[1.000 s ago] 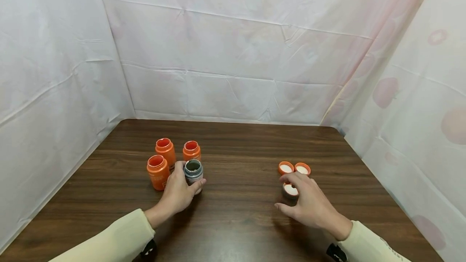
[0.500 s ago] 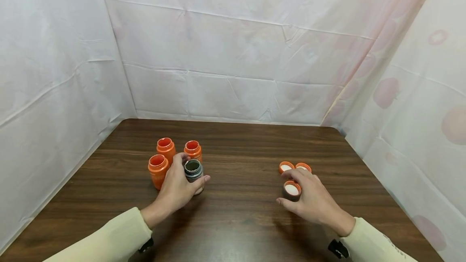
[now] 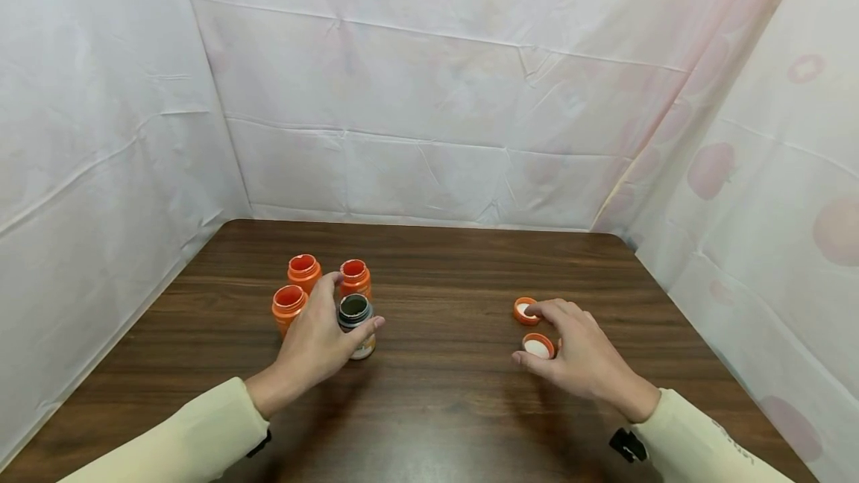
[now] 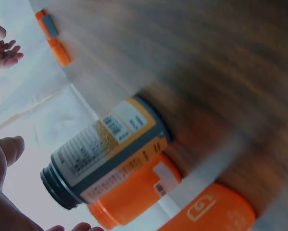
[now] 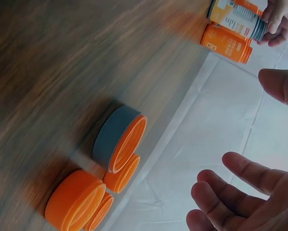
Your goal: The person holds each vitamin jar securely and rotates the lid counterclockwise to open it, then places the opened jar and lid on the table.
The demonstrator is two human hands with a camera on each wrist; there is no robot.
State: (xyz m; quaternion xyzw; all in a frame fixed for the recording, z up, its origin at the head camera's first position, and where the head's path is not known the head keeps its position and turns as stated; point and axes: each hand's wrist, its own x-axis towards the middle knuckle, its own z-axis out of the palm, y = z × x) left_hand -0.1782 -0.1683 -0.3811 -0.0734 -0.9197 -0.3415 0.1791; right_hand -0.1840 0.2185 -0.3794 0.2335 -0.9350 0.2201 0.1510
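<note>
My left hand (image 3: 302,349) hovers around the neck of a grey supplement bottle (image 3: 362,345), thumb and fingers spread. In the left wrist view the uncapped grey bottle (image 4: 110,149) stands upright, and the thumb shows apart from it. Several open orange bottles (image 3: 289,304) stand close behind and left of it, partly covered by this hand. My right hand (image 3: 584,356) is held over a group of upturned caps with nothing in its fingers. The right wrist view shows a grey cap (image 5: 116,137) with an orange inside beside several orange caps (image 5: 74,199).
The brown wood-grain table (image 3: 443,304) reaches back to white sheet walls (image 3: 416,95). Bottles are grouped on the left, caps on the right, with bare tabletop between them.
My left hand has risen slightly off the grey bottle, fingers spreading wider. My right hand has risen a little over the caps and now hides one orange cap. Bottles and caps stay put.
</note>
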